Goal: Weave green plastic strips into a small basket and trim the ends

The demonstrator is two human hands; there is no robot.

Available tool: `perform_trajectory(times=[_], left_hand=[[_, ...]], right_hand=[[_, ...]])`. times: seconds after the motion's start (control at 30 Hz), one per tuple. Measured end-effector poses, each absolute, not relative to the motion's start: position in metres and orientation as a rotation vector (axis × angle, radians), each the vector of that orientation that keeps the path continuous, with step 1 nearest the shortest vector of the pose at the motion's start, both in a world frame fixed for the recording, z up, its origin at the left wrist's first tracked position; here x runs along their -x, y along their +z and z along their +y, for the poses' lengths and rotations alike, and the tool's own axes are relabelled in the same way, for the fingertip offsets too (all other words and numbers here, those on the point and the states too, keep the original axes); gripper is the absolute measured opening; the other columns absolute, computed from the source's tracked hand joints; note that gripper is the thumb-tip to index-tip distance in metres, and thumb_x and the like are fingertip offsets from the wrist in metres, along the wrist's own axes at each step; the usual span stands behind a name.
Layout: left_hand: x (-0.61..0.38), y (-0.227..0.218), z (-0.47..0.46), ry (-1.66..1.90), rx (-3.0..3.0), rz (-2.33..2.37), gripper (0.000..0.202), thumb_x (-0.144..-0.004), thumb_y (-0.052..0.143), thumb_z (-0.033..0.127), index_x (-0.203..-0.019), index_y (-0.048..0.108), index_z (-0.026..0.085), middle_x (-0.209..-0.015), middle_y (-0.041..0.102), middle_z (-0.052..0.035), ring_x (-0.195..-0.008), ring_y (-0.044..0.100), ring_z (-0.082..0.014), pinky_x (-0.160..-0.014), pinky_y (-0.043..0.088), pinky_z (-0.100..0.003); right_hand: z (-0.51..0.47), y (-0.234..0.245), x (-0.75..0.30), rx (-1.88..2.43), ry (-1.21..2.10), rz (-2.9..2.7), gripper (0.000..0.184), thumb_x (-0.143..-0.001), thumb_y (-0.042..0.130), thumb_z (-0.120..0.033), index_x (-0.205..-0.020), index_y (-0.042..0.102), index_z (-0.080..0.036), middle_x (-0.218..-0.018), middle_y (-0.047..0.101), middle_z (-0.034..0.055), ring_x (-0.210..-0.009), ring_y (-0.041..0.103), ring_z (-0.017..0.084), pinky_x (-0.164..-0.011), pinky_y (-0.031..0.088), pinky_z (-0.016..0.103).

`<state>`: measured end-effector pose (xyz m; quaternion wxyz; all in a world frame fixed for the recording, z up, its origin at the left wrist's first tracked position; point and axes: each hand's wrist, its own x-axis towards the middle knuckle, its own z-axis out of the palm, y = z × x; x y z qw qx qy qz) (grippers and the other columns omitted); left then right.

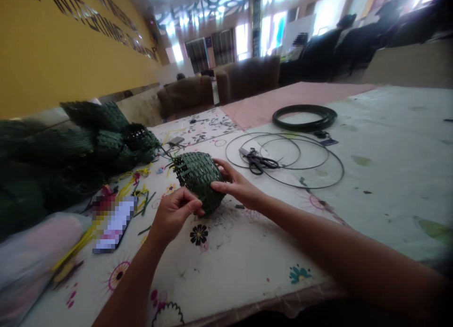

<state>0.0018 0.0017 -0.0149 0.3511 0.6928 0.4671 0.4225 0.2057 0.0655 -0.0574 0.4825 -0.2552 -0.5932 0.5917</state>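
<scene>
A small dark green woven basket (198, 176) lies tilted on its side over the table, its open, unfinished-looking rim with loose strip ends facing left. My right hand (237, 183) grips its right end, thumb on the near side and fingers behind. At the basket's lower left edge, my left hand (179, 211) is closed in a pinch against the weave. Whatever lies between the left thumb and fingertips is too small to make out. Black-handled scissors (258, 162) rest on the table beyond my right hand.
Loops of thin dark wire (339, 169) surround the scissors, with a thick dark coil (304, 117) behind. Several green woven baskets (95, 138) are piled at left. Yellow strips (85, 239), a blurred phone-like object (116, 225) and a plastic bag (46, 261) lie nearby. Brown chairs (247, 77) stand beyond.
</scene>
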Motion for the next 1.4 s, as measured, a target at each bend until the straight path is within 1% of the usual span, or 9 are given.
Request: perform_trajectory(times=[0.13,0.2,0.37,0.57,0.73,0.87,1.1,1.3,1.4], left_hand=[[-0.001,-0.016,0.001,1.083,-1.829,1.239,0.018,-0.083,0.069,0.028,-0.071,0.062,0.016,-0.065,0.07,-0.0007,-0.062,0.065,-0.0116,-0.062,0.051,-0.022],[-0.001,-0.015,0.001,1.098,-1.837,1.26,0.018,-0.083,0.068,0.028,-0.071,0.062,0.016,-0.064,0.069,-0.0005,-0.061,0.065,-0.0115,-0.062,0.05,-0.022],[-0.003,-0.017,0.0,1.158,-1.836,1.26,0.02,-0.083,0.068,0.028,-0.071,0.06,0.016,-0.065,0.068,-0.0001,-0.061,0.063,-0.0108,-0.061,0.05,-0.021],[-0.003,-0.021,0.0,1.139,-1.813,1.235,0.024,-0.084,0.067,0.034,-0.071,0.057,0.016,-0.067,0.066,-0.0003,-0.053,0.056,-0.0087,-0.051,0.045,-0.02],[-0.003,-0.018,0.001,1.068,-1.861,1.171,0.025,-0.088,0.063,0.033,-0.071,0.056,0.016,-0.064,0.067,-0.0004,-0.053,0.052,-0.0077,-0.052,0.042,-0.019],[-0.004,-0.016,0.0,1.107,-1.896,1.194,0.023,-0.088,0.063,0.03,-0.07,0.055,0.016,-0.063,0.064,0.0011,-0.055,0.052,-0.0073,-0.054,0.041,-0.019],[-0.002,-0.02,-0.001,1.098,-1.723,1.143,0.024,-0.088,0.063,0.032,-0.073,0.052,0.016,-0.072,0.069,-0.0022,-0.068,0.064,-0.0124,-0.067,0.051,-0.025],[-0.003,-0.022,0.002,1.088,-1.699,1.092,0.023,-0.088,0.062,0.03,-0.072,0.051,0.017,-0.068,0.068,-0.0013,-0.062,0.06,-0.0118,-0.063,0.048,-0.025],[-0.004,-0.021,0.003,1.085,-1.727,1.105,0.023,-0.088,0.062,0.029,-0.071,0.05,0.018,-0.067,0.067,-0.0007,-0.061,0.059,-0.0117,-0.062,0.048,-0.025]], right_hand=[[0.066,-0.06,-0.207,0.578,1.347,-1.564,0.087,-0.074,0.079,-0.044,-0.149,0.038,-0.027,-0.155,0.041,0.0105,-0.145,0.035,0.031,-0.119,0.03,0.052],[0.066,-0.06,-0.206,0.565,1.294,-1.609,0.089,-0.074,0.079,-0.044,-0.15,0.037,-0.027,-0.159,0.036,0.0102,-0.146,0.032,0.032,-0.119,0.029,0.053],[0.063,-0.057,-0.205,0.613,1.129,-1.744,0.099,-0.072,0.078,-0.043,-0.154,0.029,-0.018,-0.157,0.037,0.0154,-0.144,0.035,0.034,-0.117,0.032,0.053],[0.059,-0.051,-0.205,0.651,1.035,-1.801,0.096,-0.074,0.074,-0.042,-0.154,0.027,-0.015,-0.154,0.04,0.0165,-0.14,0.04,0.034,-0.115,0.034,0.052],[0.055,-0.047,-0.204,0.681,0.989,-1.833,0.09,-0.073,0.071,-0.036,-0.151,0.031,-0.015,-0.149,0.046,0.0153,-0.135,0.045,0.032,-0.114,0.036,0.05],[0.052,-0.045,-0.201,0.711,0.914,-1.828,0.089,-0.072,0.071,-0.033,-0.15,0.032,-0.015,-0.15,0.045,0.0161,-0.138,0.043,0.032,-0.115,0.034,0.049],[0.049,-0.044,-0.2,0.75,0.852,-1.828,0.087,-0.071,0.07,-0.031,-0.148,0.036,-0.012,-0.145,0.051,0.0171,-0.132,0.05,0.032,-0.11,0.04,0.046],[0.05,-0.049,-0.2,0.765,0.869,-1.804,0.086,-0.069,0.071,-0.028,-0.148,0.038,-0.016,-0.139,0.057,0.0142,-0.121,0.057,0.029,-0.102,0.047,0.042],[0.05,-0.049,-0.2,0.785,0.852,-1.809,0.086,-0.069,0.071,-0.029,-0.148,0.039,-0.015,-0.138,0.058,0.0144,-0.122,0.057,0.03,-0.102,0.046,0.042]])
